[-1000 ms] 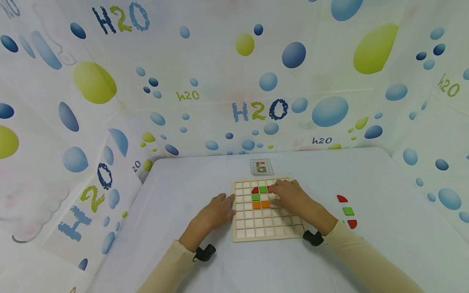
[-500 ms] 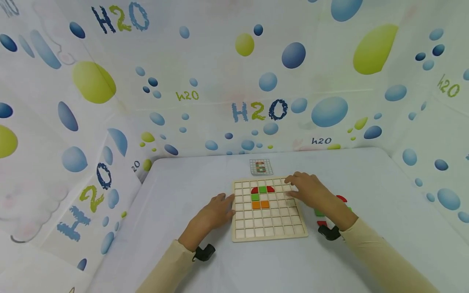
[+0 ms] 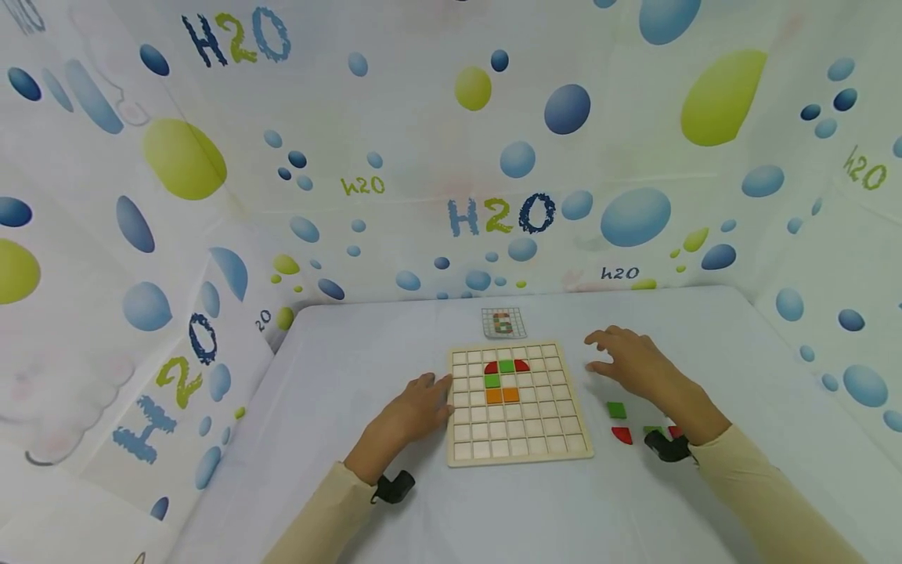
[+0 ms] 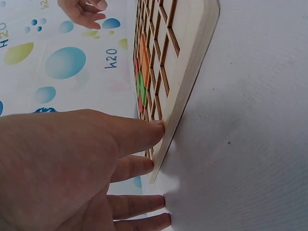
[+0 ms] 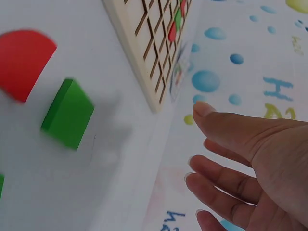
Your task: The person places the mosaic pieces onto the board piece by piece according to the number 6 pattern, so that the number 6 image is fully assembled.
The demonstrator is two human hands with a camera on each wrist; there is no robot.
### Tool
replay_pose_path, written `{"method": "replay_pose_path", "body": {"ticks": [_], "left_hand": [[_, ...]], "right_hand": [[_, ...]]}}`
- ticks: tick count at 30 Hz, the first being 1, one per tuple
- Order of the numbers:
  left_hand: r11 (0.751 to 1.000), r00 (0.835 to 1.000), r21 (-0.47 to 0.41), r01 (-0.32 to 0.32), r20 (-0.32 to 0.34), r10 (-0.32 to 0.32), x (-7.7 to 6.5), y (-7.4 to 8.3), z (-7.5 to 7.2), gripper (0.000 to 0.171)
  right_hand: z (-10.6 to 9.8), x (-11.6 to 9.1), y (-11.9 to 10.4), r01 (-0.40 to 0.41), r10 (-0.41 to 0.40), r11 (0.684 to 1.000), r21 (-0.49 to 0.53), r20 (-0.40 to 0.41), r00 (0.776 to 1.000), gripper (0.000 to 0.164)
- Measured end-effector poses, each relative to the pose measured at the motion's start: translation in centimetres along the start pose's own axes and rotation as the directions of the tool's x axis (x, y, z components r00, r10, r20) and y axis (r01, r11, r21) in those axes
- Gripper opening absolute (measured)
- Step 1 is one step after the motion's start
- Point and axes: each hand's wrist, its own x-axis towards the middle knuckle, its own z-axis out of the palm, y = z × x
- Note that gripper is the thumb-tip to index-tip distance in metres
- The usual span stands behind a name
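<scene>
A wooden grid board (image 3: 517,446) lies on the white table. Set in its upper cells are a red rounded tile (image 3: 491,367), a green square tile (image 3: 506,366), another red rounded tile (image 3: 521,366), a second green square (image 3: 492,381) below, and two orange squares (image 3: 503,395). My left hand (image 3: 416,406) rests with thumb and fingertips against the board's left edge, fingers loosely extended, as the left wrist view shows. To the right of the board, my right hand (image 3: 630,362) hovers over the table with fingers spread and nothing between them.
Loose tiles lie right of the board, under my right forearm: a green square (image 3: 616,410), a red rounded piece (image 3: 622,435), another green one (image 3: 653,430) and a partly covered red one. Behind the board lies a small gridded card (image 3: 503,322) with a coloured figure.
My right hand has lifted from the board and moved right, past its edge, uncovering the right-hand red tile in the top row. My left hand stays at the board's left edge.
</scene>
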Motion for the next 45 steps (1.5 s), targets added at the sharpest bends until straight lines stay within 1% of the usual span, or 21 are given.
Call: {"method": "replay_pose_path", "body": {"ticks": [4,8,10,15,17,20,24,28,34,41,45], "left_hand": [[1.0,1.0,0.008,-0.004,-0.001,0.004,-0.1,0.1,0.0,0.06],[1.0,1.0,0.018,-0.007,-0.003,0.007,-0.2,0.1,0.0,0.06],[1.0,1.0,0.019,-0.007,-0.004,0.007,-0.1,0.1,0.1,0.06],[1.0,1.0,0.01,-0.004,-0.003,0.004,-0.1,0.0,0.1,0.06],[1.0,1.0,0.007,-0.004,-0.002,0.004,-0.1,0.0,0.1,0.06],[1.0,1.0,0.008,-0.006,-0.001,0.006,0.0,0.0,0.1,0.06],[1.0,1.0,0.017,-0.003,0.002,0.003,0.1,0.0,0.1,0.061],[1.0,1.0,0.008,0.0,0.004,0.0,0.1,0.1,0.2,0.061],[1.0,1.0,0.003,0.006,0.006,-0.006,0.1,0.1,0.1,0.061],[1.0,1.0,0.007,0.004,0.003,-0.004,0.1,0.0,0.1,0.061],[1.0,1.0,0.004,0.001,0.001,-0.001,0.1,0.0,0.2,0.061]], "right_hand": [[-0.5,-0.8,1.3,-0.048,0.048,0.998,0.027,0.027,0.998,0.048],[-0.9,-1.5,2.9,-0.119,0.115,0.992,0.043,0.076,0.99,0.053],[-1.1,-1.9,3.8,-0.153,0.148,0.987,0.048,0.104,0.984,0.056],[-1.2,-2.8,6.1,-0.243,0.225,0.967,0.076,0.19,0.956,0.061],[-1.3,-3.2,6.8,-0.262,0.237,0.961,0.093,0.219,0.946,0.061],[-1.3,-3.5,7.6,-0.271,0.238,0.957,0.107,0.251,0.938,0.059],[-1.4,-3.9,8.2,-0.298,0.254,0.946,0.126,0.282,0.925,0.058],[-1.3,-4.3,8.6,-0.319,0.263,0.937,0.145,0.309,0.914,0.056],[-0.8,-5.1,9.1,-0.31,0.247,0.936,0.169,0.314,0.917,0.052],[-0.3,-5.4,9.3,-0.283,0.226,0.942,0.179,0.284,0.932,0.041],[0.1,-5.5,9.3,-0.276,0.221,0.943,0.186,0.27,0.937,0.037]]}}
